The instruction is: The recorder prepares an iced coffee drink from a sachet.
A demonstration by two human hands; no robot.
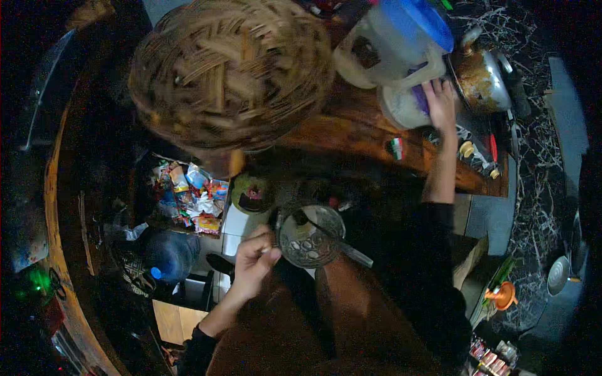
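Woven basket [232,72] fills the top; below it, the left hand [253,262] pinches the rim of a glass bowl [310,236], and the right hand [441,103] grips a blue-lidded jug [401,53] on the bench [351,135]

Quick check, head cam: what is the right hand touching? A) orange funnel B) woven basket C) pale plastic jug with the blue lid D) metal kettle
C: the right hand rests against the lower body of the pale plastic jug with the blue lid, on the wooden counter; the woven basket and the metal kettle sit to either side, untouched, while the left hand holds the glass.
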